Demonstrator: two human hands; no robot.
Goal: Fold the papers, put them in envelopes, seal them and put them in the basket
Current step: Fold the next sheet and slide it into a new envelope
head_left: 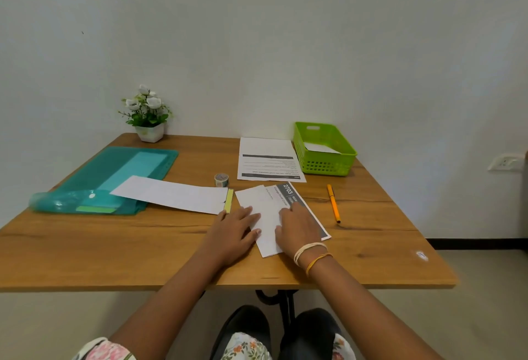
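Note:
A printed paper lies partly folded on the wooden table, its grey header strip showing along the right edge. My left hand presses flat on the folded flap's left side. My right hand rests on the paper's right half, fingers stretched along it. A long white envelope with a yellow-green adhesive strip lies to the left of the paper. Another printed sheet lies flat further back. The green basket at the back right holds a white envelope.
A roll of tape stands between the envelope and the back sheet. An orange pen lies right of the paper. A teal plastic folder covers the left side. A small potted plant stands at the back left.

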